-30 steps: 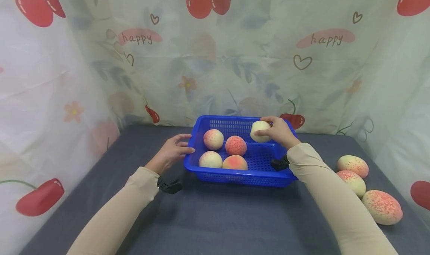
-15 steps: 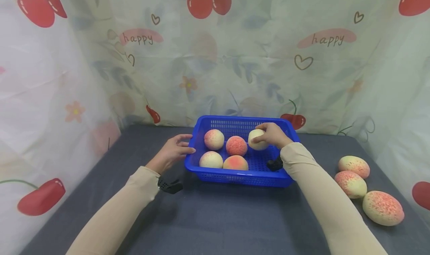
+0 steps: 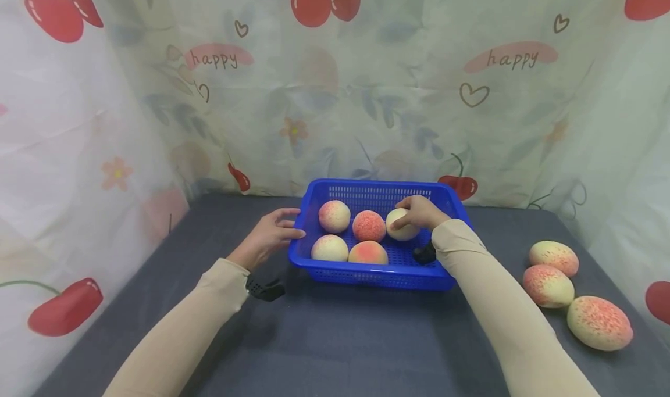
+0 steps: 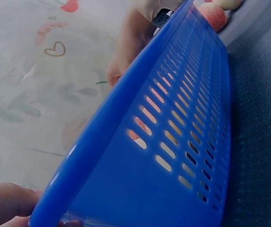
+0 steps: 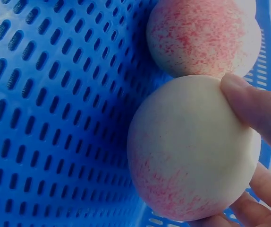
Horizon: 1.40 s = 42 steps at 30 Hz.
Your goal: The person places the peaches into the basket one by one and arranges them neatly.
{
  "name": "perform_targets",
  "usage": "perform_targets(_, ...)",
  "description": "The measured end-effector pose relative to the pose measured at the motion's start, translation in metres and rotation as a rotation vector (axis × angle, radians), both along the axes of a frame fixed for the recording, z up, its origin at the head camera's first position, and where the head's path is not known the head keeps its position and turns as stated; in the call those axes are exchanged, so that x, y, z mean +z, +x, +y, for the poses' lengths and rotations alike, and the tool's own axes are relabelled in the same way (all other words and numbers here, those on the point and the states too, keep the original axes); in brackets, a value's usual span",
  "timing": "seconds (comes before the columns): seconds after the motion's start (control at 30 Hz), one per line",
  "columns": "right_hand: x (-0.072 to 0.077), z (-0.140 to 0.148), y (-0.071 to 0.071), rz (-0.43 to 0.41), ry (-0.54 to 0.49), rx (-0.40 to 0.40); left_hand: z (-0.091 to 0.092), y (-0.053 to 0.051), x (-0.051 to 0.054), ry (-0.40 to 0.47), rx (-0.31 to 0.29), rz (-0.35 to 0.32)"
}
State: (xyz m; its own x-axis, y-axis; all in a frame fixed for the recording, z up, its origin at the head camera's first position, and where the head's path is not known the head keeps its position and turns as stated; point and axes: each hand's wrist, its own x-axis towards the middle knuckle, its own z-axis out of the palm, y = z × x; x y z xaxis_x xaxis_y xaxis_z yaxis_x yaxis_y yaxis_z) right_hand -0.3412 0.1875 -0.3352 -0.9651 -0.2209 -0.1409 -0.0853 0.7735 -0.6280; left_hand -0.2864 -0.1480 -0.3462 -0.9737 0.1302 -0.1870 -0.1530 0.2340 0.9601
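A pale cream peach (image 3: 399,227) with a pink blush sits low inside the blue plastic basket (image 3: 377,269), at its right half. My right hand (image 3: 425,212) grips it, thumb on one side and fingers round the other. The right wrist view shows this pale peach (image 5: 192,142) against a speckled pink peach (image 5: 201,35). At the basket's left end my left hand (image 3: 267,234) holds the rim. In the left wrist view its thumb (image 4: 10,201) lies at the rim, and fingertips show beyond the edge.
Left of the held peach, the basket contains a red peach (image 3: 369,226), a blushed peach (image 3: 334,216), a pale peach (image 3: 330,249) and an orange-pink peach (image 3: 368,253). Three more peaches (image 3: 548,286) lie on the dark table at right. A printed curtain (image 3: 377,95) stands behind.
My right hand has lowered the pale peach into the basket and shifted it left, up beside the red one. The left hand stays at the rim.
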Motion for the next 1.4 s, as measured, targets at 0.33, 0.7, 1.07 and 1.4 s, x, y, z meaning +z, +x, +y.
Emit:
perform_targets(0.33,-0.005,0.002,-0.002,-0.032,0.008,0.054,0.000,0.000,-0.001,-0.012,0.001,0.004)
perform_targets(0.7,-0.010,0.006,-0.008,-0.053,-0.028,0.087,0.000,0.001,0.000,-0.016,0.002,-0.005)
perform_targets(1.07,-0.007,0.003,-0.003,-0.087,-0.050,0.075,0.000,0.000,0.000,-0.010,0.002,-0.010)
perform_targets(1.4,0.001,0.005,-0.003,-0.092,-0.097,0.056,0.000,0.001,0.000,0.001,-0.005,-0.007)
